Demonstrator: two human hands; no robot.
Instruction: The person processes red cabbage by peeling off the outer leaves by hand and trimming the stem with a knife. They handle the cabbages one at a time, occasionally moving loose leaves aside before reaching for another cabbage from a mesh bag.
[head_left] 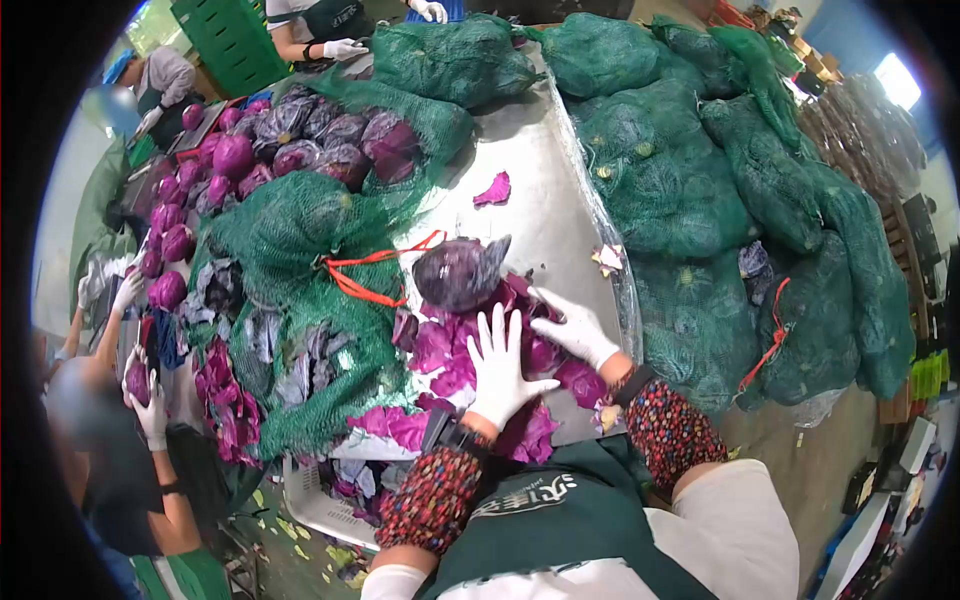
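Observation:
My left hand [500,368], in a white glove, is spread palm down over loose purple cabbage leaves [450,360] on the metal table [520,140]. Just to its right, my right hand [575,328], also gloved, has its fingers apart above the leaf pile. Neither hand holds anything. A dark purple cabbage [455,275] with one outer leaf sticking out lies right beyond my hands. Left of that cabbage is a green mesh sack [290,235] with a red tie [365,280].
Full green mesh sacks [650,170] line the right side. Peeled cabbages [233,156] are heaped at the far left. Co-workers stand at the left and far side, one holding a cabbage [138,382]. A white basket [300,495] of leaves sits below the near edge.

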